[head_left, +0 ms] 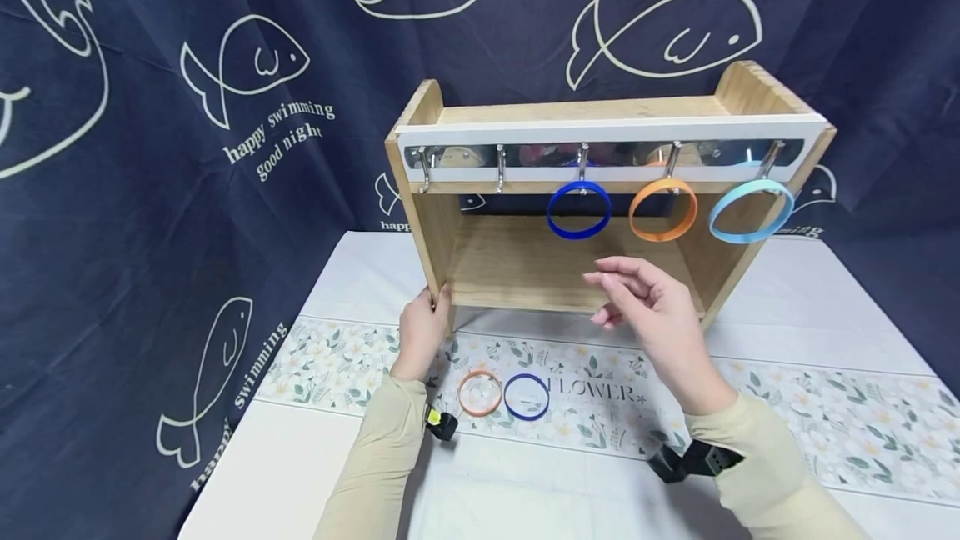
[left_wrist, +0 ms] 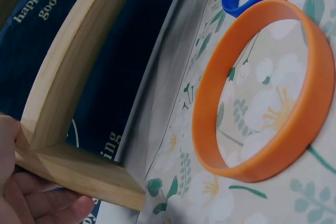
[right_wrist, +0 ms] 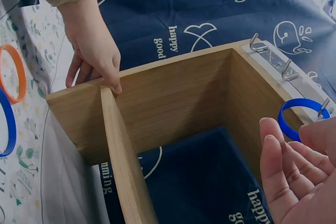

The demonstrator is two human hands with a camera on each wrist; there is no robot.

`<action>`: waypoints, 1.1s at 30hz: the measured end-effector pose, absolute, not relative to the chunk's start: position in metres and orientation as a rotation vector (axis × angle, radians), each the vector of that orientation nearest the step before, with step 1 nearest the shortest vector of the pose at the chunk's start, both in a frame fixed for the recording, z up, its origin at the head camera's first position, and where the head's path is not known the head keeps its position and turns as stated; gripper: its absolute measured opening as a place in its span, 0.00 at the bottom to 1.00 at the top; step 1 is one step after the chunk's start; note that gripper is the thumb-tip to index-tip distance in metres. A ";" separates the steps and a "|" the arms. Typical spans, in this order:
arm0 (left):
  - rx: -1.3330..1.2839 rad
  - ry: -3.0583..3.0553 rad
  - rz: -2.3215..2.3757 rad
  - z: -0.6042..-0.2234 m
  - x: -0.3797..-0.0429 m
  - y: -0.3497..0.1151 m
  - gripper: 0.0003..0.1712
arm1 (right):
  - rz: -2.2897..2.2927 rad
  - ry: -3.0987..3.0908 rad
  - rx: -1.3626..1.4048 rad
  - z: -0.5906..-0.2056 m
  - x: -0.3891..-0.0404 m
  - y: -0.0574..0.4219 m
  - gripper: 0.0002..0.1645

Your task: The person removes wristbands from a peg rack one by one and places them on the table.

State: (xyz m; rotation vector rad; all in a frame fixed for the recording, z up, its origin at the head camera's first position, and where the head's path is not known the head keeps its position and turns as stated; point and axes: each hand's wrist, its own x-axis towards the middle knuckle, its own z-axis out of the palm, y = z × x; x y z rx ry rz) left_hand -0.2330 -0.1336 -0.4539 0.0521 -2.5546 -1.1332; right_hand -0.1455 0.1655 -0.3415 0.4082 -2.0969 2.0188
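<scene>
My left hand (head_left: 423, 327) grips the lower left side panel of a wooden shelf (head_left: 525, 261), thumb and fingers on either side of the board. My right hand (head_left: 660, 307) hovers in front of the shelf, its fingers loosely bent and nothing between them. Just above it, a blue silicone wristband (head_left: 578, 235) hangs from the middle hook. An orange wristband (head_left: 663, 236) and a light blue wristband (head_left: 750, 237) hang from the two hooks to the right. On the table lie another orange wristband (left_wrist: 320, 103) and a darker blue wristband (head_left: 527, 419), side by side.
Two bare hooks, the far left hook (head_left: 424, 172) and the one beside it (head_left: 500, 169), are on the shelf's front rail (head_left: 540, 133). A floral runner (head_left: 832, 415) crosses the white table (head_left: 510, 490). Behind hangs a dark blue fish-print curtain (head_left: 517, 52).
</scene>
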 end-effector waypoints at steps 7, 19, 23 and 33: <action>0.066 -2.559 -1.135 -0.454 -0.232 -0.134 0.24 | 2.023 -2.100 0.428 -0.338 -0.150 0.164 0.23; 0.060 -2.561 -1.107 -0.456 -0.233 -0.134 0.25 | 2.094 -2.061 0.498 -0.328 -0.155 0.161 0.34; 0.069 -2.567 -1.106 -0.456 -0.233 -0.134 0.25 | 2.096 -2.056 0.497 -0.325 -0.157 0.159 0.36; 0.074 -2.559 -1.095 -0.456 -0.234 -0.133 0.25 | 2.167 -1.943 0.485 -0.320 -0.159 0.151 0.28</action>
